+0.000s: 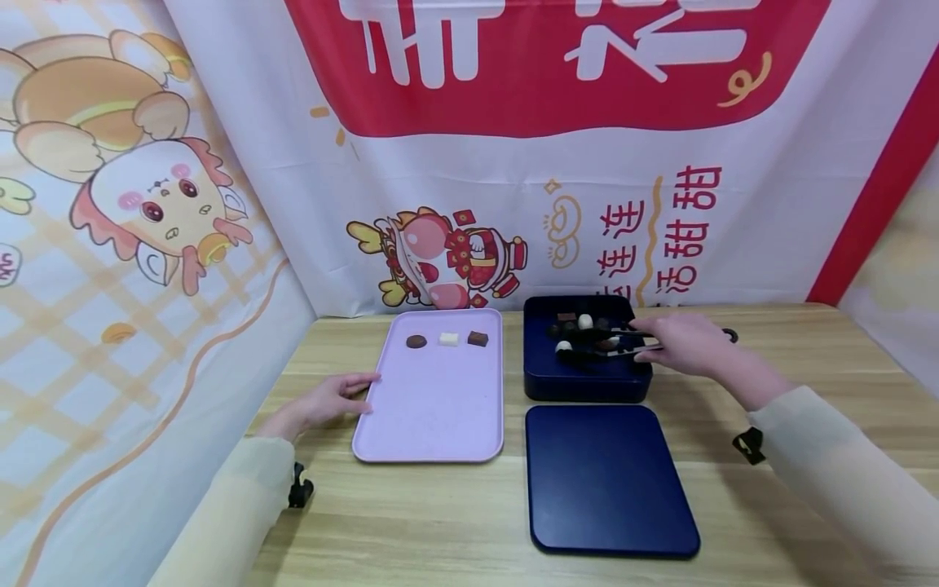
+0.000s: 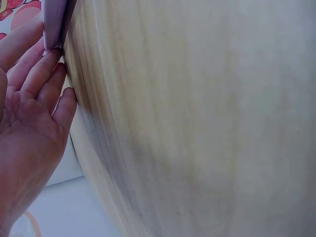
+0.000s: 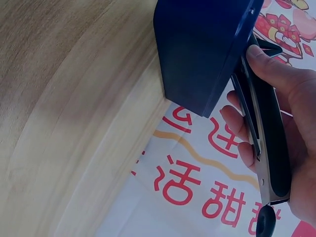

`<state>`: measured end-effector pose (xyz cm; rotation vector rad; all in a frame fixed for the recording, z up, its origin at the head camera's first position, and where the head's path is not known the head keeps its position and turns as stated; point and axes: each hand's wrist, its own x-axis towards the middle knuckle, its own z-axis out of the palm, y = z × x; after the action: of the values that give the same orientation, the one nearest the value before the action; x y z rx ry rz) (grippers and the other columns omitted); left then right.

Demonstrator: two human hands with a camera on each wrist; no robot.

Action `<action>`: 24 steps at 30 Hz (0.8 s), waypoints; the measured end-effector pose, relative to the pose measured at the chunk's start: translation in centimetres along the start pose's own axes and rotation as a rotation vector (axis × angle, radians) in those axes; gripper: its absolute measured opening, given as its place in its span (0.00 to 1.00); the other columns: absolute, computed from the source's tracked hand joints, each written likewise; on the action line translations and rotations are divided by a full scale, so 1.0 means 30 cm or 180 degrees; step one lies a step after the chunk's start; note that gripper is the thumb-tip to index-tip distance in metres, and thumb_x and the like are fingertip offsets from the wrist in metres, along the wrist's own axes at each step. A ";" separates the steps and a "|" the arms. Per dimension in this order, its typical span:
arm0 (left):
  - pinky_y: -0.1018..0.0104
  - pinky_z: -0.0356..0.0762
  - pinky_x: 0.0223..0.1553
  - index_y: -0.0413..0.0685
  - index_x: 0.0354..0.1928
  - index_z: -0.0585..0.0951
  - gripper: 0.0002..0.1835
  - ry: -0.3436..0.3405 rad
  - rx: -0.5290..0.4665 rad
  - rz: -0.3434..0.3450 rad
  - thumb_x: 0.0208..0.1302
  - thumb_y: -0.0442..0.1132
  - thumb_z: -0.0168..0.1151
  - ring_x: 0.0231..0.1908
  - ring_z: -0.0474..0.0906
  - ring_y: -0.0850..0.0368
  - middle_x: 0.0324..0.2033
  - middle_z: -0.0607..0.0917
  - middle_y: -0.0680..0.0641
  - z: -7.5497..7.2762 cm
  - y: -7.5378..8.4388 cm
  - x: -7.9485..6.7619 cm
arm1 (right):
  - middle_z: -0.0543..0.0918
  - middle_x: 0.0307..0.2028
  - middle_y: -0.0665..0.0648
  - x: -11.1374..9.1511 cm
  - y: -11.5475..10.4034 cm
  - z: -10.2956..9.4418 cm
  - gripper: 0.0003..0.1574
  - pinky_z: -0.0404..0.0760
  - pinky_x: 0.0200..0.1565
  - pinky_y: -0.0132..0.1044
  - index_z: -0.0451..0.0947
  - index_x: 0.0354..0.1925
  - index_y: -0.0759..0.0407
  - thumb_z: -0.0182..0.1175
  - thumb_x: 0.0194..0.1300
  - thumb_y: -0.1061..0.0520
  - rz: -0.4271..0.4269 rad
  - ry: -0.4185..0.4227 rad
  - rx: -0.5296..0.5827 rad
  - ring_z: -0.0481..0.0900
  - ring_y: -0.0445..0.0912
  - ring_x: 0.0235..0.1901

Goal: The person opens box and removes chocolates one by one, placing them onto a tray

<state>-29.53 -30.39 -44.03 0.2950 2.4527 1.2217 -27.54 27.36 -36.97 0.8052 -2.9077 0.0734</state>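
Observation:
My right hand (image 1: pixel 685 342) grips a pair of black-handled tongs (image 3: pixel 269 133), thumb on one arm and fingers wrapped round the other. The tongs' dark tips reach into the deep navy box (image 1: pixel 587 387), among several chocolates, including a white ball (image 1: pixel 584 321) and a brown square piece (image 1: pixel 566 316). Whether the tips hold a piece, I cannot tell. At the left rim of the lilac tray (image 1: pixel 433 424), my left hand (image 1: pixel 326 401) rests with fairly straight fingers and thumb touching the edge. Along the tray's far end lie a round brown chocolate (image 1: pixel 416 342), a white one (image 1: pixel 449 339) and a dark square one (image 1: pixel 478 338).
A navy lid (image 1: pixel 609 481) lies flat on the wooden table (image 1: pixel 440 522), just in front of the box. Behind the table hangs a printed red and white cloth (image 1: pixel 455 179), close to the box and tray. Another patterned cloth (image 1: pixel 220 359) borders the left side.

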 end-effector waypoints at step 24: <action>0.47 0.52 0.68 0.36 0.70 0.64 0.36 -0.0058 -0.0001 0.0179 0.62 0.35 0.66 0.69 0.54 0.37 0.67 0.62 0.32 -0.006 -0.007 0.002 | 0.77 0.18 0.48 -0.041 -0.019 -0.109 0.36 0.73 0.19 0.40 0.73 0.62 0.68 0.66 0.63 0.47 0.0167 0.0065 0.0145 0.76 0.41 0.17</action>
<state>-29.65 -30.63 -44.12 0.3758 2.4439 1.2371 -25.85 27.75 -33.87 0.7307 -2.9180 0.1523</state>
